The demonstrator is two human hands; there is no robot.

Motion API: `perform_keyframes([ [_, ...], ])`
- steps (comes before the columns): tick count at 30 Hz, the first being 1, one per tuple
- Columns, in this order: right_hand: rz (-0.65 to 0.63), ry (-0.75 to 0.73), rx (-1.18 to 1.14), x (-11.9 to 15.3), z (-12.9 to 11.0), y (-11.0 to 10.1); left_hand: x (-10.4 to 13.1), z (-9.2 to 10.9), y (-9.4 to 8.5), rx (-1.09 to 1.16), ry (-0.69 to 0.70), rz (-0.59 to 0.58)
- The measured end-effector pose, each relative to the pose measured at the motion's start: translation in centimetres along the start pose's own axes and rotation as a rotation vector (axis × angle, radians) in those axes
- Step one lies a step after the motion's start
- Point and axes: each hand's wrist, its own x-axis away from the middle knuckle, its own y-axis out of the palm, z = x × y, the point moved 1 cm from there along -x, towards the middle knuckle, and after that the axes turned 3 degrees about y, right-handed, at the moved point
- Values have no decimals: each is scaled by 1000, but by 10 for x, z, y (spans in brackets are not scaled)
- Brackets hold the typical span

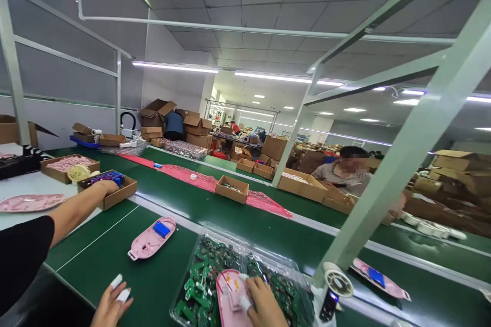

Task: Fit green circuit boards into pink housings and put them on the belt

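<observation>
Nearest me, the person's left hand (111, 305) is open and empty above the green belt (111, 250), while the right hand (265, 302) seems to grip the right edge of a pink shell (225, 300) over a clear tray (242, 260) of green circuit boards (196, 286); I'd hold that shell level, its thin wires (218, 274) clear of the boards' edges. Just beyond, another pink half (143, 246) bearing a blue pack (161, 229) lies flat, and past it a co-worker's arm (74, 210) reaches into a cardboard box (123, 194). Farther off, an open carton (232, 194) sits by pink wrap (268, 204).
</observation>
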Motion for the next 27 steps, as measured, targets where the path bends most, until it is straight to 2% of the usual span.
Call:
perform_keyframes([
  [3, -56, -51, 22, -27, -34, -6, -9, 22, 15, 68, -115, 23],
  [7, -191, -110, 66, -51, -63, -4, -30, 43, 39, 25, -171, -23],
  [12, -282, -149, 134, -66, -79, 15, -66, 41, 61, -162, -234, -33],
  [15, -265, -145, 102, -70, -79, 25, -73, 38, 70, -176, -196, -45],
  [18, -175, -145, 3, -70, -69, 27, -60, 37, 76, -112, -161, -69],
  [22, 32, -97, -215, -63, -45, 16, -18, 29, 77, 2, -118, -171],
  [25, 196, -14, -389, -47, -24, 2, 16, 15, 78, 144, -199, -273],
  [27, 343, 50, -630, -32, -11, -10, 31, 8, 77, 200, -259, -290],
])
